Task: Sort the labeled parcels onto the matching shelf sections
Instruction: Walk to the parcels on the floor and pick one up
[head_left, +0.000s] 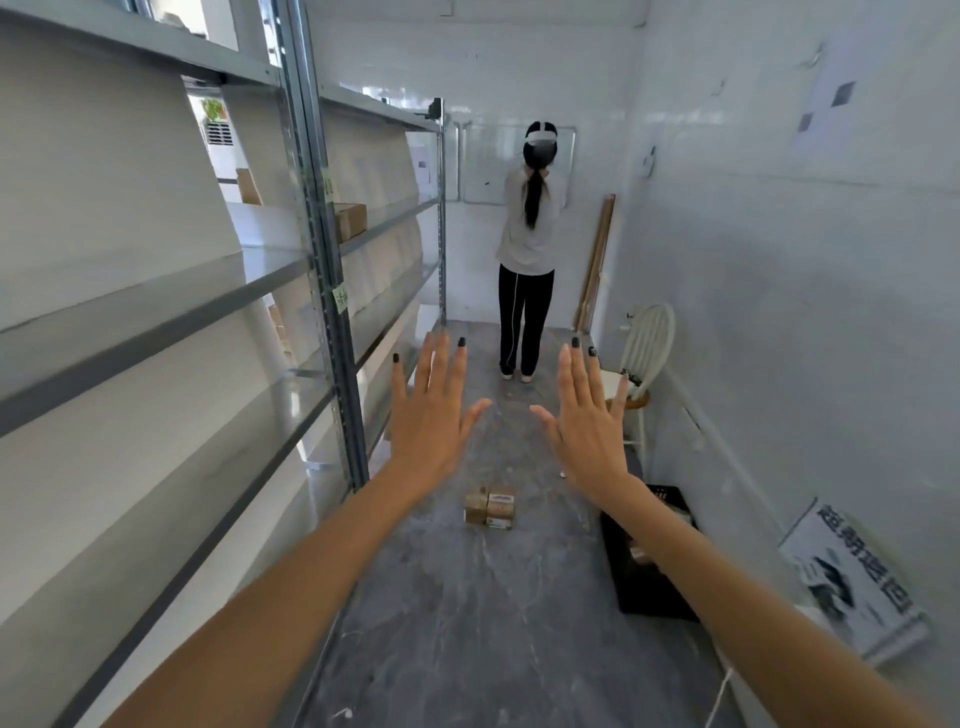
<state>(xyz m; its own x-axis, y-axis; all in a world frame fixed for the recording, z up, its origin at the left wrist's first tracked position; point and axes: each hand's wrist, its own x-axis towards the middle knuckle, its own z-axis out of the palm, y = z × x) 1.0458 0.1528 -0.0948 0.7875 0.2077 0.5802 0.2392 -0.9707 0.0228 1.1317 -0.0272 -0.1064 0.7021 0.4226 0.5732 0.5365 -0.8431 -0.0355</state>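
Both my arms stretch forward over a grey floor. My left hand (434, 415) and my right hand (587, 421) are held up flat, fingers spread, backs toward me, holding nothing. Below and between them, a small stack of brown cardboard parcels (491, 509) with labels sits on the floor. A grey metal shelf unit (332, 291) runs along the left wall, with green label tags (341, 299) on its upright. One brown parcel (349, 221) rests on a middle shelf further back, and another parcel (248, 186) shows behind it.
A person (527, 249) stands at the far end of the narrow aisle, back to me. A black crate (649, 561) lies on the floor at right, beside a white chair (647, 358). A printed poster (852, 577) leans on the right wall.
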